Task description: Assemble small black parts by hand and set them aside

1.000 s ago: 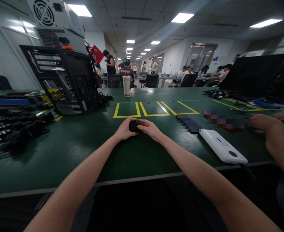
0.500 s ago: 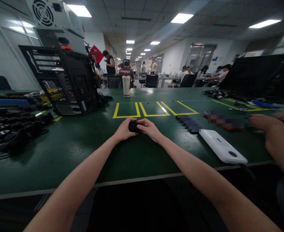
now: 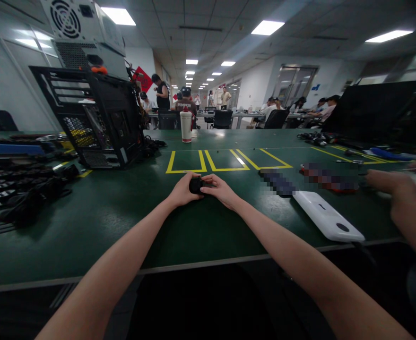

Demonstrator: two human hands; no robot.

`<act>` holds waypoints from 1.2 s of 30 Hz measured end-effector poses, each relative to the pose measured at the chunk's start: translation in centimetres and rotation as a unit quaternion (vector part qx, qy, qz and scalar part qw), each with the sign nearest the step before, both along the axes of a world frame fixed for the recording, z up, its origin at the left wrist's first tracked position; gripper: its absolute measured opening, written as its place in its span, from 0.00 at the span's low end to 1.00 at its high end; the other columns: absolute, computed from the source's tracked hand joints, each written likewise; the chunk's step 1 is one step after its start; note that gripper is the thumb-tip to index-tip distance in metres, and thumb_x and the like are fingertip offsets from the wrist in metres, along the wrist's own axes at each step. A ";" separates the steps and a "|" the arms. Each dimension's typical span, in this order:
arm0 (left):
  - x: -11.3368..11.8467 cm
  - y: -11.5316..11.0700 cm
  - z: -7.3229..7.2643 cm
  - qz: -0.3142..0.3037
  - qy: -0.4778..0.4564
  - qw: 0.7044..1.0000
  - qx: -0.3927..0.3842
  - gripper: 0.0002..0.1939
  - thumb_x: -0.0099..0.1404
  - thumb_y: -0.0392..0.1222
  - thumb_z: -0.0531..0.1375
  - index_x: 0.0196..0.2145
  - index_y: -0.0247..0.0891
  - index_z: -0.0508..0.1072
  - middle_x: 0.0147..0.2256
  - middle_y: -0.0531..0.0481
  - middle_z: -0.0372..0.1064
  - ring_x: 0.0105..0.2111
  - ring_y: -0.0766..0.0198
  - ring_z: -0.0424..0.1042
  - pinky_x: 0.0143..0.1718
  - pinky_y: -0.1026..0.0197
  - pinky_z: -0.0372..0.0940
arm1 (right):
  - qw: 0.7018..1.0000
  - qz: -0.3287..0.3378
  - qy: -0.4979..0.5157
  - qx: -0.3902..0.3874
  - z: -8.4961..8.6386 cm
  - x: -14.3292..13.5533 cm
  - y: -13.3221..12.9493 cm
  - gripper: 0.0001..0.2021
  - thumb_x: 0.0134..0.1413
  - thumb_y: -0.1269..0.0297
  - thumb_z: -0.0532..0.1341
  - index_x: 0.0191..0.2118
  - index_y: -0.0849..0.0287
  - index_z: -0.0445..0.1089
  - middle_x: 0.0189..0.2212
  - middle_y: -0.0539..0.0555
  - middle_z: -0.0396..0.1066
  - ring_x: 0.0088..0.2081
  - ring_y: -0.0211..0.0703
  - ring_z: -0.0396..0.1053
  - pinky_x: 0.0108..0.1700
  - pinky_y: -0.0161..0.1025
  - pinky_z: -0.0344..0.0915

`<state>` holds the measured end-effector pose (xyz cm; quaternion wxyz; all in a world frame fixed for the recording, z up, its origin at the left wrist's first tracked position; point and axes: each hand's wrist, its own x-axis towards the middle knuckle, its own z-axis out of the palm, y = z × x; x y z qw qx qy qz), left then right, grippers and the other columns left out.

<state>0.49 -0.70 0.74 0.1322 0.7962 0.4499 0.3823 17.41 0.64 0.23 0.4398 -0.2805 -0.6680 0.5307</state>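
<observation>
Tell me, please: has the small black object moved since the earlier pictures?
No, not visibly: the small black object keeps its place, just nearer than the yellow tape.

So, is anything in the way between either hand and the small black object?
Nothing visible: the left hand holds the small black object from the left, and the right hand has its fingers against the right side.

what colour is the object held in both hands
The object is black, best seen in the head view.
</observation>
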 end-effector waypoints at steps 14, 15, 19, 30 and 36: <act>0.0 0.1 0.0 -0.002 -0.001 1.000 0.008 0.31 0.42 0.40 0.64 0.44 0.39 0.59 0.43 0.47 0.62 0.43 0.57 0.64 0.45 0.54 0.59 | 1.000 0.012 0.010 -0.015 -0.3 0.0 0.4 0.22 0.32 0.70 0.66 0.39 0.55 0.64 0.38 0.51 0.65 0.41 0.39 0.64 0.47 0.44 0.60; 0.0 0.1 -0.1 -0.002 0.000 1.000 0.009 0.31 0.42 0.40 0.64 0.44 0.39 0.59 0.43 0.47 0.62 0.43 0.57 0.64 0.45 0.54 0.59 | 1.000 0.005 0.003 -0.013 -0.3 0.0 0.3 0.21 0.32 0.69 0.66 0.39 0.55 0.64 0.37 0.50 0.65 0.41 0.39 0.64 0.46 0.43 0.60; -0.1 0.1 -0.1 0.002 0.004 1.000 0.008 0.31 0.42 0.41 0.65 0.44 0.40 0.59 0.44 0.48 0.62 0.44 0.57 0.64 0.46 0.53 0.59 | 1.000 -0.012 0.004 -0.023 -0.4 -0.1 0.4 0.15 0.40 0.61 0.62 0.37 0.55 0.65 0.34 0.50 0.65 0.38 0.38 0.64 0.43 0.42 0.62; -0.1 0.2 -0.1 -0.006 -0.006 1.000 0.010 0.31 0.42 0.41 0.65 0.44 0.39 0.58 0.44 0.47 0.62 0.44 0.57 0.64 0.45 0.53 0.59 | 0.999 0.016 0.025 -0.035 -0.2 -0.1 0.5 0.21 0.33 0.71 0.65 0.40 0.57 0.65 0.39 0.51 0.65 0.41 0.39 0.65 0.48 0.43 0.59; -0.1 0.3 -0.3 -0.006 0.002 1.000 0.018 0.31 0.42 0.40 0.65 0.44 0.38 0.59 0.44 0.47 0.62 0.44 0.57 0.64 0.45 0.55 0.59 | 0.999 -0.021 0.009 -0.024 -0.6 -0.2 0.7 0.15 0.39 0.61 0.63 0.37 0.56 0.65 0.34 0.50 0.66 0.38 0.38 0.65 0.44 0.42 0.62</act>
